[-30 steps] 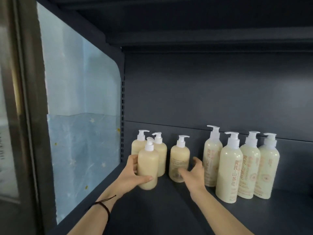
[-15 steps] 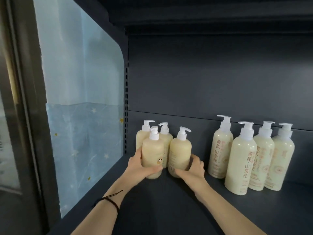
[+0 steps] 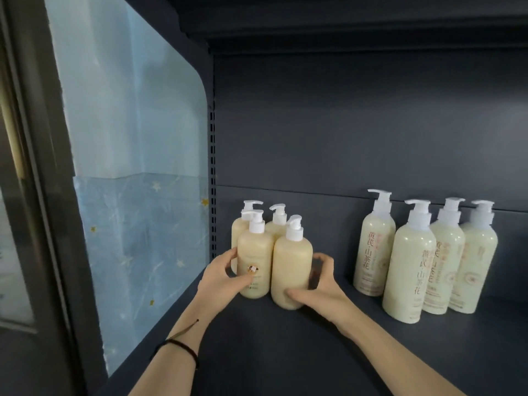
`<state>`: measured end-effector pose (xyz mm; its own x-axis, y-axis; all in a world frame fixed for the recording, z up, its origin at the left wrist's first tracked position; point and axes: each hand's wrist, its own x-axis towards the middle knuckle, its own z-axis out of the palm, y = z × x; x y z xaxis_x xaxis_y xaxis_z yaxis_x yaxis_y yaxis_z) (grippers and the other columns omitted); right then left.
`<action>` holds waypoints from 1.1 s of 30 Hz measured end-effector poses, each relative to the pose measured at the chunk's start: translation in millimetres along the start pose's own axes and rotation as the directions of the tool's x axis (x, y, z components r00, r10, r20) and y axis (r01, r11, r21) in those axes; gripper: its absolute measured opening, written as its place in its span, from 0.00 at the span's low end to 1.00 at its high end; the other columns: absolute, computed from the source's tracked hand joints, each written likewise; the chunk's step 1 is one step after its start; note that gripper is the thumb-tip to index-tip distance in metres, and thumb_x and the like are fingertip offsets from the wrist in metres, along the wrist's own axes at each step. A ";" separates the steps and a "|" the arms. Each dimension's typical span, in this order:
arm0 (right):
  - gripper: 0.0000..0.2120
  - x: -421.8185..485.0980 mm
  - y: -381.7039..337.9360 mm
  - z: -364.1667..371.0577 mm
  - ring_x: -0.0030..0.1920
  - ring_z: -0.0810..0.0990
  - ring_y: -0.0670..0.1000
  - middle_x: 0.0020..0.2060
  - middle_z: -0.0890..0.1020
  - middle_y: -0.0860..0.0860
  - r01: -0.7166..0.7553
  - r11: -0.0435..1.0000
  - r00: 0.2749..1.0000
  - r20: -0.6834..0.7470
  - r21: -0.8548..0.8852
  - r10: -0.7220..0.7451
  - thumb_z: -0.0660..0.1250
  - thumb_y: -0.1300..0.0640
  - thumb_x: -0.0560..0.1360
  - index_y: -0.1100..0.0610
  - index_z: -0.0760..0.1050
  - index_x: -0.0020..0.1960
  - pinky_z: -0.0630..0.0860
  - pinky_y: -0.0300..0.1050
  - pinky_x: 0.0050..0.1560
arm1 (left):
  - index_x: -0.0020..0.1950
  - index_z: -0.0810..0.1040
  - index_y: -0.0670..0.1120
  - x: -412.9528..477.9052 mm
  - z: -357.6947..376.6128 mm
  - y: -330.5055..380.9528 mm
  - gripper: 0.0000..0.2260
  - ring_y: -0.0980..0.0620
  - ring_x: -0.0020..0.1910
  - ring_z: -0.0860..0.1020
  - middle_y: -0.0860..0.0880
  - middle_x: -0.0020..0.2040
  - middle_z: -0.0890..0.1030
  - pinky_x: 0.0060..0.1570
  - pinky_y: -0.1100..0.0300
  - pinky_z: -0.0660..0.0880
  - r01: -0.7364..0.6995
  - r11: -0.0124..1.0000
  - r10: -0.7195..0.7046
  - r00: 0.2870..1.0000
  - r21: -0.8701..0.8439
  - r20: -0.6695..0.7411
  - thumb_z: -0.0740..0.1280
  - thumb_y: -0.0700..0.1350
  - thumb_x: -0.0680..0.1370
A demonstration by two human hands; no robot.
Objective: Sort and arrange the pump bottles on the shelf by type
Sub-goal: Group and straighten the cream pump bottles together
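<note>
Head view: the left grip [image 3: 219, 278] curls round the front-left short bottle [image 3: 255, 252], thumb across its front; the right grip [image 3: 320, 287] wraps the front-right short bottle [image 3: 291, 261] just beside it. Both forearms [image 3: 385, 347] reach forward over the dark shelf [image 3: 285, 358], two more short bottles [image 3: 276, 231] just behind, four tall bottles [image 3: 411, 270] standing well apart to the right.
</note>
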<state>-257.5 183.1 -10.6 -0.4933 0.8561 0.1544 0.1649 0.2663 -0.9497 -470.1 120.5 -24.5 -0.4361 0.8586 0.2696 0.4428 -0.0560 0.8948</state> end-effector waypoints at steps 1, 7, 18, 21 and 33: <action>0.36 0.2 -0.9 1.3 0.50 0.76 0.43 0.54 0.73 0.50 0.012 1.000 1.000 0.000 -0.005 -0.012 0.76 0.61 0.68 0.46 0.55 0.64 0.75 0.31 0.40 | 0.62 0.73 0.61 -0.3 2.3 2.0 0.29 0.58 0.58 0.73 0.58 0.59 0.76 0.61 0.52 0.70 0.013 0.999 -0.013 1.000 0.031 -0.015 0.71 0.59 0.61; 0.37 -2.0 -1.2 13.4 0.53 0.76 0.42 0.55 0.73 0.47 0.053 0.997 0.999 0.000 0.050 -0.053 0.79 0.62 0.65 0.47 0.57 0.62 0.75 0.30 0.42 | 0.67 0.69 0.56 -4.8 18.1 5.3 0.35 0.57 0.57 0.73 0.57 0.57 0.71 0.61 0.51 0.72 -0.012 1.000 0.012 0.998 0.003 -0.063 0.78 0.54 0.62; 0.33 -0.9 -3.3 3.6 0.56 0.76 0.40 0.57 0.76 0.42 -0.004 0.997 0.988 0.157 -0.071 0.015 0.75 0.58 0.68 0.44 0.60 0.65 0.74 0.33 0.48 | 0.61 0.70 0.57 -10.1 5.6 3.5 0.38 0.56 0.54 0.77 0.56 0.58 0.76 0.55 0.49 0.76 0.004 0.998 -0.015 0.986 -0.064 -0.168 0.77 0.59 0.53; 0.35 4.1 2.3 16.1 0.53 0.77 0.42 0.54 0.76 0.46 0.051 0.994 0.997 -0.057 -0.095 -0.057 0.81 0.53 0.60 0.46 0.63 0.57 0.74 0.35 0.47 | 0.61 0.69 0.58 -11.3 4.2 2.9 0.36 0.55 0.55 0.77 0.56 0.59 0.76 0.56 0.49 0.76 0.013 0.998 -0.022 0.985 -0.054 -0.170 0.79 0.55 0.56; 0.46 5.8 12.7 20.0 0.54 0.75 0.41 0.56 0.72 0.45 0.041 0.973 0.993 -0.096 -0.229 -0.065 0.79 0.50 0.58 0.47 0.60 0.71 0.73 0.34 0.53 | 0.67 0.69 0.54 -14.4 -3.0 2.6 0.32 0.58 0.55 0.76 0.56 0.55 0.78 0.50 0.62 0.72 0.034 0.995 -0.046 0.991 -0.095 -0.130 0.75 0.38 0.67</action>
<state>-275.4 182.6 -27.2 -0.4189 0.8755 0.2409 0.3358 0.3958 -0.8548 -465.0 106.6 -24.9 -0.5537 0.7869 0.2722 0.3519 -0.0752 0.9330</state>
